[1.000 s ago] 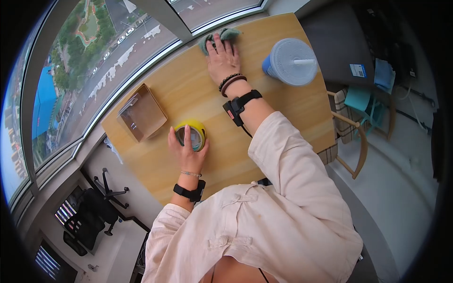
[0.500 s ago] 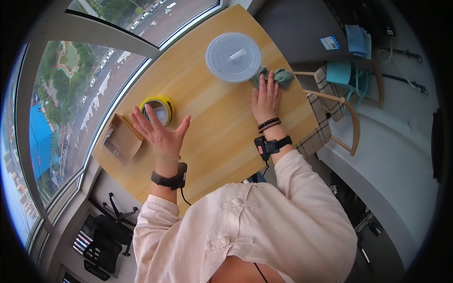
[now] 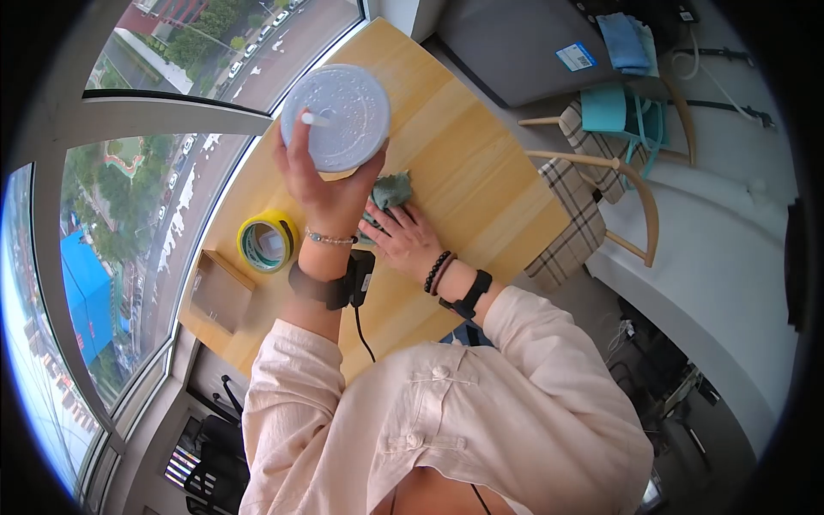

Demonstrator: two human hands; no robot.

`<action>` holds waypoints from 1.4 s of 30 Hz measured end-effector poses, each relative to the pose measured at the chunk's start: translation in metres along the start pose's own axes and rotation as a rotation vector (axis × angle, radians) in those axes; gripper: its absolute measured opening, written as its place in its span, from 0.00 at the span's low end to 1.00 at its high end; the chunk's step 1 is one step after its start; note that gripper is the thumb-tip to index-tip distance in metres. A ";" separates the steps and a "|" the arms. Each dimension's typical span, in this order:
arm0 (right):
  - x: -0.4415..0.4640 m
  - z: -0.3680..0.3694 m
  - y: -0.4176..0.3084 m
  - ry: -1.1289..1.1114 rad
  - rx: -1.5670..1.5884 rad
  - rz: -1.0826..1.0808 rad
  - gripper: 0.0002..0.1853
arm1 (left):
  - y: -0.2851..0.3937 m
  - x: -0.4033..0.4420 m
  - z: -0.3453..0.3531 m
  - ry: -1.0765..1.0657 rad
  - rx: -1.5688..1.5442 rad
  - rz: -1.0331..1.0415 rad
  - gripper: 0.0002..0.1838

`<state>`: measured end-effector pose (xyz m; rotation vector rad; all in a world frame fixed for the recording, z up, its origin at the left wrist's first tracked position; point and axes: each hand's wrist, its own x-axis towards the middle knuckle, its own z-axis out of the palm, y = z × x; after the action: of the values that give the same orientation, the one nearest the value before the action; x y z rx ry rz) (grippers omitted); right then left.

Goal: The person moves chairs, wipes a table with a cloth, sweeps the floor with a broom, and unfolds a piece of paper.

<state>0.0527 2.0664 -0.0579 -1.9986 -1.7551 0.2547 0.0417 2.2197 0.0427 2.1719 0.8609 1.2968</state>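
Note:
My left hand point(image 3: 322, 189) is raised over the table, its fingers wrapped round a large cup with a translucent round lid point(image 3: 352, 112). A short white straw stub sticks up from that lid, which is dotted with droplets. Below and to the right, my right hand point(image 3: 402, 239) presses on a crumpled green cloth point(image 3: 392, 190) against the wooden table. Its fingers are stretched over the cloth and keep hold of it. Part of the cloth is hidden behind my left wrist and under the right fingers.
A yellow roll of tape point(image 3: 268, 241) lies left of my left forearm. Near the left table edge stands a small box with a clear front point(image 3: 221, 292). Windows point(image 3: 129, 184) border the table on the left; plaid-seated chairs point(image 3: 566, 227) stand at the right.
My left hand has gone from open and empty beside the tape to gripping the cup, which is now lifted and further left. My right hand has moved left with the green cloth.

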 end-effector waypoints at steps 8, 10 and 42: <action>0.173 0.018 0.050 -0.087 -0.149 -0.010 0.20 | -0.012 0.009 -0.062 0.118 0.046 -0.230 0.46; 0.199 0.002 0.091 -0.034 -0.136 0.246 0.21 | -0.025 0.002 -0.065 0.112 0.052 -0.241 0.47; -0.060 -0.073 0.132 0.067 -0.321 0.476 0.21 | 0.002 -0.286 -0.229 -0.603 0.501 -0.467 0.32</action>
<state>0.1914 1.9818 -0.0647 -2.6115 -1.3202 0.0546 -0.2645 2.0302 -0.0252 2.3085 1.4031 0.1804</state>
